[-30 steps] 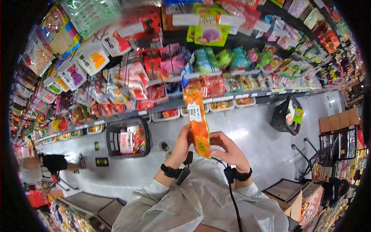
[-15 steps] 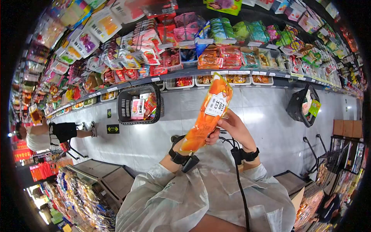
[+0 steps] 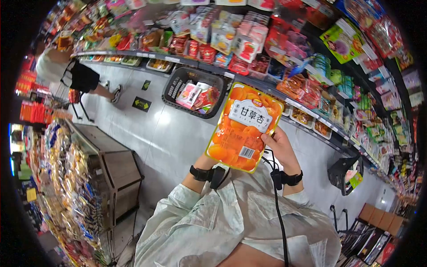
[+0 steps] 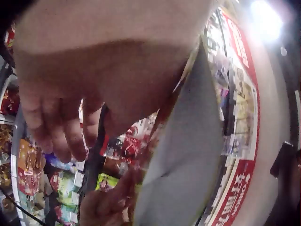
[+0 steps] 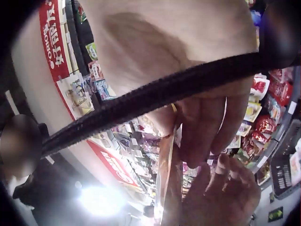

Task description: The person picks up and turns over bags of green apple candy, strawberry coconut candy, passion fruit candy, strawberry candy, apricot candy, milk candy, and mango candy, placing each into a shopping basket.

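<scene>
An orange snack packet (image 3: 243, 129) with apricots pictured on it stands tilted in front of the chest, its printed front facing up to the head. My right hand (image 3: 283, 149) pinches the packet's right edge, thumb on the front and fingers behind. Most of my left hand is hidden behind the packet in the head view. In the left wrist view the left hand (image 4: 103, 70) reaches behind the packet, its fingers loosely extended and apart. The right wrist view shows these left fingers (image 5: 228, 176) near the right hand's fingers, behind the packet's thin edge.
A black shopping basket (image 3: 194, 91) holding several snack packs stands on the floor by the shelf (image 3: 258, 84). Another dark basket (image 3: 346, 175) is at the right. A snack display stand (image 3: 104, 169) is at the left, and a person (image 3: 73, 73) stands beyond it.
The packet has turned from nearly edge-on to show its full front. My left fingertips have gone out of sight behind it. The head view has swung left.
</scene>
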`<state>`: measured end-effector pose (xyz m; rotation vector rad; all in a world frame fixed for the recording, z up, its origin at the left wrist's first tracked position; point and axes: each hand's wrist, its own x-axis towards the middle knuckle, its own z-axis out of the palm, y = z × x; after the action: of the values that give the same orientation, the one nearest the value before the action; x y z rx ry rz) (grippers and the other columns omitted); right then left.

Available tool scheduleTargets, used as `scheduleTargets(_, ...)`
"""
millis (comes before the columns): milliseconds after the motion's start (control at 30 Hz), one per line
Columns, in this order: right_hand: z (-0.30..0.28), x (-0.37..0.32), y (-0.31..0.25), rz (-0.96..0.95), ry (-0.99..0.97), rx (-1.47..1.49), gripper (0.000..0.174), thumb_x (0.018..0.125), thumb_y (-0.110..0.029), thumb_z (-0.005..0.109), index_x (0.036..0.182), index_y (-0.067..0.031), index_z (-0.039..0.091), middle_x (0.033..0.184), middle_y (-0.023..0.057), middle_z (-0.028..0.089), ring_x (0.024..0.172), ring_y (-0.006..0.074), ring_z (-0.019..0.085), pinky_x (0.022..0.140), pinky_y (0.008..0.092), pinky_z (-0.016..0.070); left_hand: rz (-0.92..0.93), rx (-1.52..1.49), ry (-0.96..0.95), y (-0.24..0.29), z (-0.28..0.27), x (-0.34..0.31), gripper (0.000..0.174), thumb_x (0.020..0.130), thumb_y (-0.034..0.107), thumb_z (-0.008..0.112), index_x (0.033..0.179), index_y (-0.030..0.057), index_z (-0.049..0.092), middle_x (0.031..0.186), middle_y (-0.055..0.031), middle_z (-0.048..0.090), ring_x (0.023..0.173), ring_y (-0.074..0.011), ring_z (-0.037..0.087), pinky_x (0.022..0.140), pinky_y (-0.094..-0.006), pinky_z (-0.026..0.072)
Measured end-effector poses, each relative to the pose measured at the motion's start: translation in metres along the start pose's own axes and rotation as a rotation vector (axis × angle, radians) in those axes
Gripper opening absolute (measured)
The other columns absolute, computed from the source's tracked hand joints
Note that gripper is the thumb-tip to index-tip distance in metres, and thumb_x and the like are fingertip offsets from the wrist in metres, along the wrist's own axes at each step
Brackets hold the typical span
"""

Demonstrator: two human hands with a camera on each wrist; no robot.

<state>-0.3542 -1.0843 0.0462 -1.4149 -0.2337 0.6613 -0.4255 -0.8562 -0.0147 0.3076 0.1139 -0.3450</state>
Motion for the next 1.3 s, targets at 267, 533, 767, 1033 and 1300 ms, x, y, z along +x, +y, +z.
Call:
scheduleTargets(267,0.08,0.052,0.011,0.031,0.084,0.029,0.039,0.104,-0.017,0.058,0.139,-0.0014,0.051,0.132,0.0048,0.062,0.115,0.0117,0.06,0.1,0.0303,0.049,0.184,0.036,0.231,0.069,-0.009,-0.083,0.054,0.108,0.04,0.042,0.146,0.0014,0.045,0.143,-0.0152,0.056,0.131,-0.0273,0.056,0.107,-0.0421,0.0484)
scheduleTargets(533,0.123,0.124,0.013,0.144,-0.124,-0.042,0.045,0.102,-0.014,0.061,0.142,-0.0005,0.046,0.129,0.0094,0.064,0.114,0.014,0.063,0.098,0.0308,0.0504,0.281,0.268,0.556,0.097,-0.041,-0.092,0.042,0.105,0.028,0.056,0.135,-0.001,0.053,0.123,-0.0126,0.068,0.111,-0.0212,0.068,0.097,-0.0354,0.0534)
scheduleTargets(767,0.139,0.205,0.027,0.245,-0.318,-0.027,0.041,0.101,-0.015,0.063,0.136,-0.0002,0.05,0.11,0.0085,0.07,0.09,0.0119,0.069,0.076,0.0246,0.0555,0.342,0.394,0.774,0.152,-0.047,-0.074,0.041,0.105,0.033,0.056,0.132,0.0019,0.056,0.121,-0.0079,0.068,0.106,-0.0174,0.068,0.092,-0.0305,0.0529)
scheduleTargets(1033,0.135,0.292,0.05,0.151,-0.328,-0.028,0.047,0.1,-0.018,0.066,0.138,0.0011,0.047,0.089,0.0011,0.064,0.075,0.0054,0.059,0.062,0.0228,0.0459,0.284,0.411,0.839,0.211,-0.063,-0.029,0.04,0.107,0.032,0.052,0.133,0.0023,0.055,0.12,-0.0086,0.069,0.101,-0.0158,0.067,0.088,-0.0299,0.0521)
scheduleTargets(1300,0.113,0.332,0.028,0.109,-0.19,-0.034,0.067,0.098,-0.014,0.067,0.151,-0.0003,0.03,0.118,0.015,0.064,0.1,0.0162,0.065,0.084,0.031,0.053,0.227,0.45,0.781,0.243,-0.071,0.023,0.041,0.108,0.035,0.049,0.135,0.0037,0.053,0.11,-0.0066,0.07,0.094,-0.0161,0.066,0.086,-0.0312,0.0512)
